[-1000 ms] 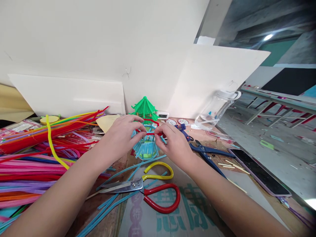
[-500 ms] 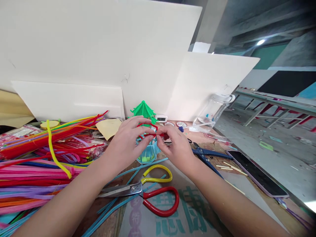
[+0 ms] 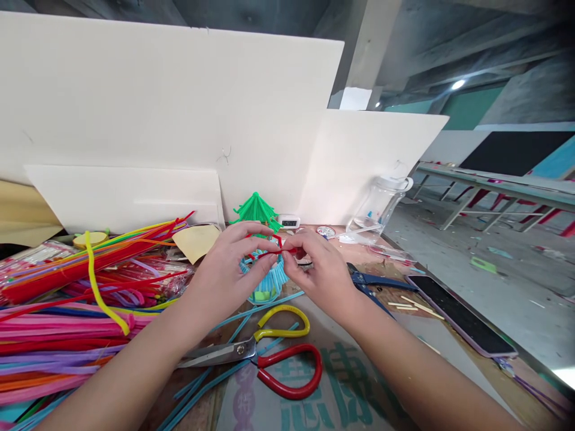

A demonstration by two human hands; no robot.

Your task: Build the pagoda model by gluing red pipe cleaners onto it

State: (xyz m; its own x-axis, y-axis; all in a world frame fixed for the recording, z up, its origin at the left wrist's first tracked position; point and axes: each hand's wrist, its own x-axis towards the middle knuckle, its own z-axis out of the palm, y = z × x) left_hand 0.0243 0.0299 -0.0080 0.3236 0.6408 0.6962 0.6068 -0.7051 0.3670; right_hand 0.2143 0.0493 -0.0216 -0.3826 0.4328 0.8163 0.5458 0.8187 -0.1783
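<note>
My left hand [image 3: 227, 269] and my right hand [image 3: 321, 272] meet at the middle of the table, both pinching a thin red pipe cleaner [image 3: 274, 250] between fingertips. The red piece is bent over a small light-blue pipe-cleaner basket [image 3: 267, 281] that stands just under my fingers. Behind it rises a green pipe-cleaner cone [image 3: 256, 209]. Scissors [image 3: 265, 347] with one yellow and one red handle lie in front of my wrists, among loose blue pipe cleaners.
A big heap of coloured pipe cleaners [image 3: 67, 299] fills the left side. Blue pliers [image 3: 372, 281], a phone [image 3: 458, 314] and small sticks lie right. A clear plastic jar [image 3: 380, 203] lies on its side by white boards [image 3: 179, 120] at the back.
My hands stay together on the red pipe cleaner, working it a little. The head tilted up, so everything sits slightly lower in the picture.
</note>
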